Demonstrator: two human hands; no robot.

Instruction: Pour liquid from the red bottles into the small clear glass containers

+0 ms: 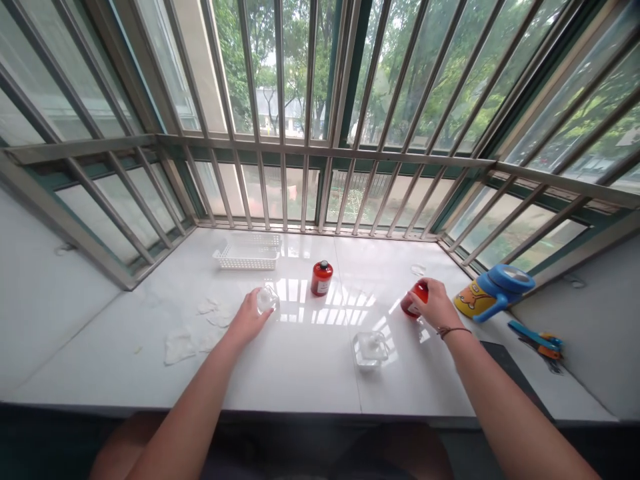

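Note:
On the left of the white ledge, my left hand [251,313] has its fingers wrapped round a small clear glass bottle [267,300]. Farther right, my right hand [432,303] grips a red bottle [411,304] from its right side, partly covering it. Between the hands stands another red bottle [321,280] with a black cap and a white label, touched by neither hand. A square clear glass bottle [370,351] is nearer the front edge, left of and below my right hand.
A white perforated basket [247,260] lies at the back left. Crumpled clear wrappers [180,348] are at the left. On the right are a blue and yellow cup [483,297], blue-handled tools [537,341] and a dark flat object [515,373]. Window bars [320,150] surround the ledge [300,380].

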